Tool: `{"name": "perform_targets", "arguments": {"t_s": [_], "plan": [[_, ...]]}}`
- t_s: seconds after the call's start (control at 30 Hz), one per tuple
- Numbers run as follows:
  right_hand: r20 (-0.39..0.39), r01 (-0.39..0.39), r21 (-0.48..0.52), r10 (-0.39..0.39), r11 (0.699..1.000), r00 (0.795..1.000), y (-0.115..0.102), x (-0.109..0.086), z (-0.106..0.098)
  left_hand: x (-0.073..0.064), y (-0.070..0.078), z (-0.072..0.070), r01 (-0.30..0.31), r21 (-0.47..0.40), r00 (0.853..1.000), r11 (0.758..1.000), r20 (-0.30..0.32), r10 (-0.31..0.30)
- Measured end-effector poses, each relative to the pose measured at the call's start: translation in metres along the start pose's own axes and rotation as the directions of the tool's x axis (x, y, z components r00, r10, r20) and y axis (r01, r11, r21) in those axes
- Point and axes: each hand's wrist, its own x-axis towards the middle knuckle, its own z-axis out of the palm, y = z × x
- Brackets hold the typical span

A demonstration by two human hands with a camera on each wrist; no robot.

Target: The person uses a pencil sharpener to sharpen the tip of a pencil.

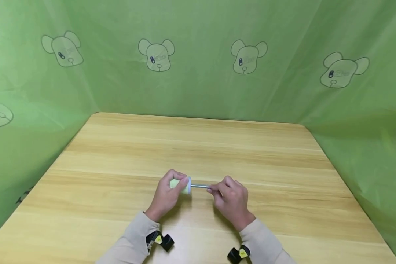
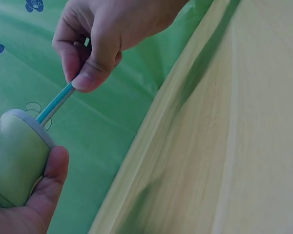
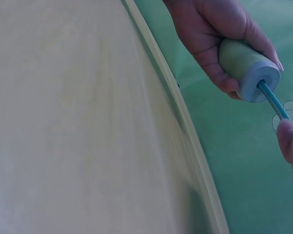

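Note:
My left hand (image 1: 165, 200) grips a light green, rounded pencil sharpener (image 1: 174, 183) with a pale blue-grey end. A teal pencil (image 1: 200, 186) sticks out of the hole in that end, its inner tip hidden. At the pencil's other end, my right hand (image 1: 232, 200) pinches it between thumb and fingers. In the left wrist view the sharpener (image 2: 19, 156) lies at lower left, with the pencil (image 2: 53, 104) slanting up to the right hand. The right wrist view shows the pencil (image 3: 272, 99) entering the round hole of the sharpener (image 3: 239, 61). Both hands are above the table.
A light wood-grain table (image 1: 198, 146) spreads under the hands. Green cloth (image 1: 201, 91) printed with bear heads hangs behind it and at both sides. Small black cameras sit on the left wrist (image 1: 166, 242) and the right wrist (image 1: 234, 255).

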Motion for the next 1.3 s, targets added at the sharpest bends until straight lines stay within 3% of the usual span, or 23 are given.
{"name": "perform_targets", "arguments": {"t_s": [0.1, 0.23, 0.3, 0.5, 0.6, 0.7, 0.83, 0.97, 1.07, 1.13, 1.17, 1.2, 1.23, 1.3], "plan": [[0.153, -0.05, 0.029, 0.045, 0.998, 0.987, 0.0, 0.001, -0.004, 0.0, -0.001, -0.001, -0.039, 0.021, 0.999, 0.999, 0.009, 0.039], [0.367, -0.229, 0.05, 0.196, 0.972, 0.909, 0.0, 0.005, -0.009, 0.0, -0.004, 0.001, -0.106, 0.052, 0.994, 0.993, 0.039, 0.104], [0.391, -0.255, 0.023, 0.226, 0.967, 0.892, 0.0, 0.008, -0.011, 0.0, -0.003, 0.002, -0.127, 0.068, 0.992, 0.99, 0.032, 0.125], [0.211, -0.151, -0.145, 0.18, 0.978, 0.961, 0.004, 0.008, -0.007, 0.0, -0.001, 0.001, -0.038, 0.031, 0.998, 0.999, -0.052, 0.04], [0.122, -0.14, -0.13, 0.156, 0.981, 0.98, 0.004, 0.007, -0.006, 0.002, 0.0, -0.003, 0.025, -0.019, 0.997, 0.999, -0.067, -0.027], [0.003, -0.058, -0.064, 0.059, 0.996, 0.998, 0.003, 0.008, -0.003, 0.003, 0.003, -0.005, 0.082, -0.086, 0.994, 0.993, -0.064, -0.088], [-0.165, 0.06, -0.039, -0.066, 0.997, 0.984, 0.003, 0.009, 0.001, 0.003, 0.007, -0.005, 0.134, -0.161, 0.989, 0.978, -0.042, -0.143], [-0.277, 0.1, -0.083, -0.119, 0.992, 0.953, 0.005, 0.009, 0.003, 0.002, 0.009, -0.003, 0.147, -0.196, 0.988, 0.97, -0.022, -0.154], [-0.248, 0.069, -0.119, -0.097, 0.99, 0.964, 0.005, 0.007, 0.001, 0.0, 0.009, -0.001, 0.123, -0.176, 0.992, 0.977, -0.018, -0.128], [-0.102, -0.032, -0.07, 0.024, 0.997, 0.994, 0.003, 0.007, -0.004, -0.001, 0.007, -0.001, 0.074, -0.134, 0.997, 0.988, -0.024, -0.078], [0.029, -0.131, 0.003, 0.131, 0.991, 0.991, 0.001, 0.007, -0.007, -0.001, 0.006, -0.001, 0.038, -0.099, 0.999, 0.994, -0.022, -0.04], [0.191, -0.271, 0.084, 0.252, 0.959, 0.949, 0.0, 0.008, -0.011, -0.002, 0.005, -0.001, -0.007, -0.064, 1.0, 0.998, -0.016, 0.006], [0.352, -0.431, 0.134, 0.364, 0.892, 0.863, -0.001, 0.009, -0.014, -0.002, 0.004, -0.001, -0.059, -0.032, 0.998, 0.998, -0.004, 0.059], [0.589, -0.711, 0.12, 0.527, 0.693, 0.613, -0.001, 0.012, -0.019, -0.003, 0.001, -0.001, -0.162, 0.021, 0.987, 0.987, 0.02, 0.161]]}}
